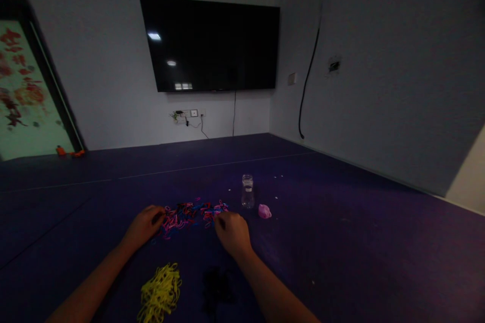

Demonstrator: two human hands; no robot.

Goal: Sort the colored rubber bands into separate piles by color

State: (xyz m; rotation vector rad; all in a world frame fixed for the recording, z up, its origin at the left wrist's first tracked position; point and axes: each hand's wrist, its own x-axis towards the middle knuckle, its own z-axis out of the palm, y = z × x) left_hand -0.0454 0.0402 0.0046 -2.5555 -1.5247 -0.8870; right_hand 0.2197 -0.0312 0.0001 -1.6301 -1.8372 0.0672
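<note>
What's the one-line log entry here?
left hand: at left end of mixed pile | right hand: at its right end | yellow pile, black pile: nearer camera | jar: upright, pink item beside it

Mixed rubber bands [185,213]: pink, blue, red and dark pieces, loosely piled, spread between the left hand [150,217] and right hand [232,231], one at each end. Yellow rubber bands [161,290]: tangled heap, separate, nearer the person. Black heap [217,286]: right of the yellow, apart; individual pieces indistinct.
</note>
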